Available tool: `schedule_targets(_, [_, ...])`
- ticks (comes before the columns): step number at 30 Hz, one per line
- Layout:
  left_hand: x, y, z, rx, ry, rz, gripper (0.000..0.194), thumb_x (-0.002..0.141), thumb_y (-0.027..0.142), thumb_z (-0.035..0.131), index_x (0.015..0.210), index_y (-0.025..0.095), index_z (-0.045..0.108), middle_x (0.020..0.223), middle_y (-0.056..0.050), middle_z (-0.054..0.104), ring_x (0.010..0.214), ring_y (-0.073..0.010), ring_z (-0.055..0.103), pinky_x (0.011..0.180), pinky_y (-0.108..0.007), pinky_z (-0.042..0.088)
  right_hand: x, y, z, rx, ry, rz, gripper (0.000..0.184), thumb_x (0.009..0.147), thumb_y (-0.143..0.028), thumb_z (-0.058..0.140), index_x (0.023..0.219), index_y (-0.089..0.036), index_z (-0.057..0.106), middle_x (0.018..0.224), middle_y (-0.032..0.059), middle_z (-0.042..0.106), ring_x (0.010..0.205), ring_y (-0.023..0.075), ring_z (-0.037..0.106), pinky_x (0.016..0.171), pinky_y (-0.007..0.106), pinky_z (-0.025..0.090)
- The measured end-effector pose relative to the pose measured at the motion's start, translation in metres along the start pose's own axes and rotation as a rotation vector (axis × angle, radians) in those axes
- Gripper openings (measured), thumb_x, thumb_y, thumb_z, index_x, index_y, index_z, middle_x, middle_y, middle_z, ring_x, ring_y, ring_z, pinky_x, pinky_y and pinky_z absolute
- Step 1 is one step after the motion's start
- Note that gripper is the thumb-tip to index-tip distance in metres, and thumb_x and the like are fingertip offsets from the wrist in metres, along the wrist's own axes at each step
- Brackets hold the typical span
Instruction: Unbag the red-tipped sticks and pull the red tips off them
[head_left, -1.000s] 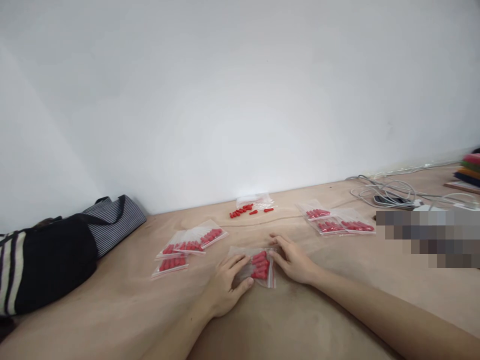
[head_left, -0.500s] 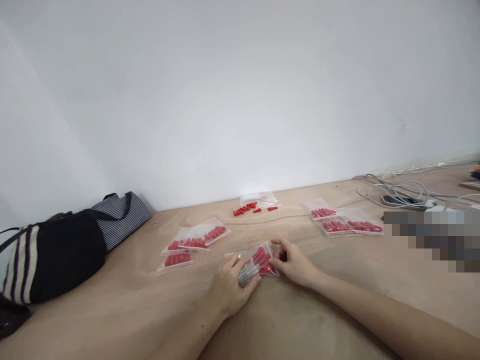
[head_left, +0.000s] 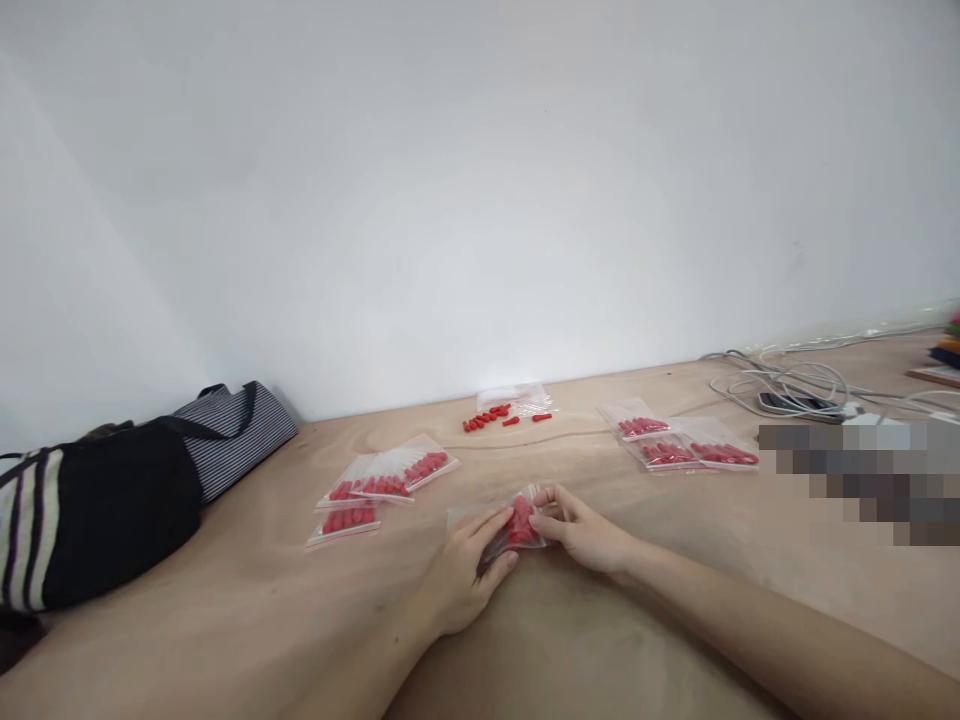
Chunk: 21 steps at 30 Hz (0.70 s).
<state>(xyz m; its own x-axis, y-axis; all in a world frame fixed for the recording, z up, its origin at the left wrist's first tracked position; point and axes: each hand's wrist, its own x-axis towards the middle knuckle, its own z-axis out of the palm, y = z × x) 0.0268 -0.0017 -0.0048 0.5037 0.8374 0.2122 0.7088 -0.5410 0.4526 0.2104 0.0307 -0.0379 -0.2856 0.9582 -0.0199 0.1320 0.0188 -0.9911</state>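
Left hand [head_left: 466, 572] and right hand [head_left: 589, 528] grip a clear zip bag [head_left: 463, 515] holding red dropper bulbs [head_left: 520, 522]. Loose bulbs [head_left: 511, 421] lie beyond the hands.

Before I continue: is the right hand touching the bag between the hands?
Touching: the head view shows the right hand pinching the bag at its edge.

Well in from the worktop's [head_left: 247, 600] far edge, a clear bag [head_left: 527, 538] shows red pieces [head_left: 523, 515]; loose pieces [head_left: 495, 411] nearer that edge are red too. The worktop is pale brown with wavy grain, the wall [head_left: 480, 200] whitish. Toward the far left corner, a black bag [head_left: 135, 510] has cream stripes beside a finely dark-and-white-striped bag [head_left: 234, 450].
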Motion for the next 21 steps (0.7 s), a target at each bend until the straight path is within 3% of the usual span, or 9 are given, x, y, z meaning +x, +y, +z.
schedule_targets(3, [-0.001,-0.001,0.000,0.041,-0.026,-0.028,0.044,0.082,0.030,0.044,0.125,0.019,0.041,0.129,-0.007,0.046,0.117,-0.0200,0.042,0.098,-0.038,0.036,0.004,0.007,0.000,0.152,-0.021,-0.027,0.034,0.066,-0.029,0.059,0.094,-0.020,0.044,0.069,-0.0029,0.058,0.061,0.0108,0.054,0.060,0.025,0.041])
schedule_targets(7, [-0.001,-0.004,0.000,0.113,0.018,-0.022,0.039,0.083,0.033,0.042,0.120,0.022,0.047,0.126,-0.007,0.048,0.115,-0.0225,0.044,0.096,-0.042,0.037,0.006,0.013,0.001,0.134,0.076,-0.072,0.036,0.062,-0.020,0.058,0.094,-0.019,0.041,0.063,-0.0057,0.051,0.049,0.0085,0.048,0.049,0.022,0.039])
schedule_targets(11, [0.006,0.000,0.002,0.102,0.063,0.007,0.034,0.083,0.032,0.043,0.114,0.023,0.053,0.120,-0.007,0.052,0.110,-0.0211,0.048,0.094,-0.039,0.039,0.004,0.014,0.003,0.069,0.136,-0.136,0.036,0.063,-0.018,0.056,0.095,-0.019,0.041,0.060,-0.0060,0.051,0.050,0.0090,0.050,0.050,0.022,0.040])
schedule_targets(15, [0.024,0.001,0.004,0.038,0.061,0.033,0.037,0.083,0.027,0.043,0.119,0.022,0.048,0.126,-0.008,0.046,0.114,-0.0202,0.044,0.096,-0.037,0.037,0.000,0.011,0.005,0.060,0.128,-0.205,0.040,0.062,-0.017,0.055,0.099,-0.018,0.039,0.062,-0.0052,0.054,0.053,0.0094,0.051,0.052,0.023,0.040])
schedule_targets(18, [0.039,-0.005,0.003,0.019,0.002,0.045,0.042,0.082,0.022,0.043,0.124,0.023,0.042,0.132,-0.008,0.040,0.120,-0.0209,0.037,0.099,-0.040,0.032,-0.003,0.008,0.007,0.082,0.089,-0.235,0.042,0.062,-0.017,0.053,0.101,-0.018,0.037,0.065,-0.0046,0.057,0.054,0.0093,0.051,0.054,0.023,0.040])
schedule_targets(21, [0.048,-0.011,-0.001,-0.001,-0.114,0.057,0.034,0.084,0.018,0.038,0.115,0.024,0.051,0.131,-0.007,0.041,0.121,-0.0199,0.036,0.098,-0.040,0.032,-0.004,0.008,0.008,0.085,0.073,-0.228,0.043,0.062,-0.018,0.053,0.102,-0.019,0.037,0.064,-0.0045,0.058,0.056,0.0100,0.052,0.055,0.023,0.040])
